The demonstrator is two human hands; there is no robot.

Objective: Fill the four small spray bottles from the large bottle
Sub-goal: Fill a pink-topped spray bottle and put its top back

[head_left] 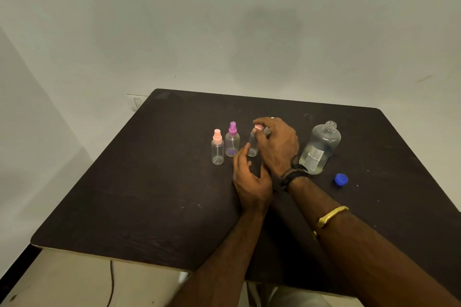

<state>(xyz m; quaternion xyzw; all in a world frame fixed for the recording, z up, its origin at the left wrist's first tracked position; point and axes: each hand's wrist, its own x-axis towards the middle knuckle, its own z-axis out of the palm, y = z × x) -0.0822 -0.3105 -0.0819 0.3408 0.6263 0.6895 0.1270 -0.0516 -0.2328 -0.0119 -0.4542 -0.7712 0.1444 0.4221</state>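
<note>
Two small clear spray bottles stand on the dark table (149, 194): one with a pink top (217, 148) and one with a purple top (232, 143). A third small bottle (253, 145) stands right of them. My right hand (278, 143) reaches over it and pinches its pink cap (258, 127) with fingertips. My left hand (252, 179) rests on the table just in front, fingers relaxed, thumb up beside the bottle's lower part. Whatever stands behind my right hand is hidden. The large clear bottle (321, 148) stands uncapped at the right, partly full of clear liquid.
A blue cap (341, 179) lies on the table in front and right of the large bottle. The table meets a pale wall at the back. A cable hangs below the table's front edge at the left.
</note>
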